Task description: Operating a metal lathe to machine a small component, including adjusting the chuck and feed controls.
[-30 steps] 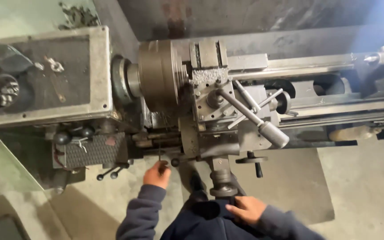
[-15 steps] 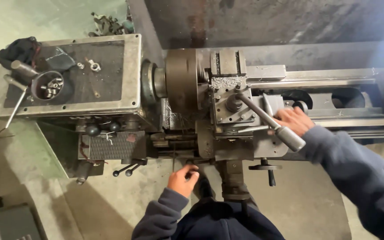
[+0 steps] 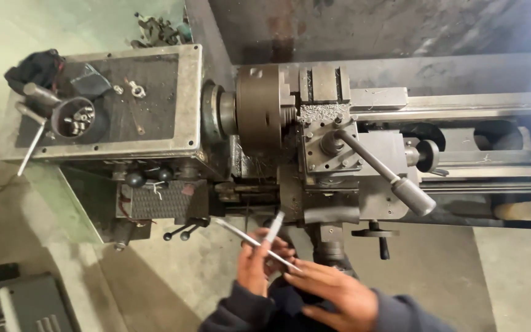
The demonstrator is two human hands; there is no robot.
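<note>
My left hand (image 3: pixel 255 265) is closed around a slim metal measuring tool (image 3: pixel 248 240) shaped like a caliper. Its thin bar runs up-left and a short arm points up toward the lathe. The fingertips of my right hand (image 3: pixel 333 290) pinch the tool's lower right end. Both hands are close to my body, in front of the lathe's apron (image 3: pixel 314 212) and just below it. Neither hand touches the machine. Dark sleeves cover both forearms.
The lathe fills the view, with the round chuck (image 3: pixel 259 110), the tool post (image 3: pixel 330 144) and its long handle (image 3: pixel 388 177), and a handwheel (image 3: pixel 371 235). On the headstock top (image 3: pixel 155 92) sit a cup of small parts (image 3: pixel 74 118), a black cloth (image 3: pixel 35 67) and a wrench (image 3: pixel 30 147). Below is concrete floor (image 3: pixel 437 276).
My right hand has left the tool post handle and my left hand has left the front controls. Both have come together in front of me on the metal measuring tool.
</note>
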